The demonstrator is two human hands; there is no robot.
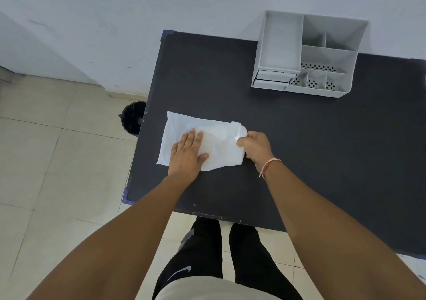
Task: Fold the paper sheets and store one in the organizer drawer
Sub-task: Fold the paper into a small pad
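Note:
A white paper sheet (pixel 184 124) lies on the left part of the black table (pixel 299 149), partly folded over itself. My left hand (pixel 187 153) presses flat on its middle with fingers spread. My right hand (pixel 255 146) pinches the sheet's right edge between thumb and fingers. A grey plastic organizer (pixel 306 53) stands at the back of the table against the wall. Its two small drawers (pixel 273 79) at the lower left front appear shut.
A black waste bin (pixel 132 118) stands on the tiled floor just left of the table. The white wall runs behind the table. My legs are at the table's near edge.

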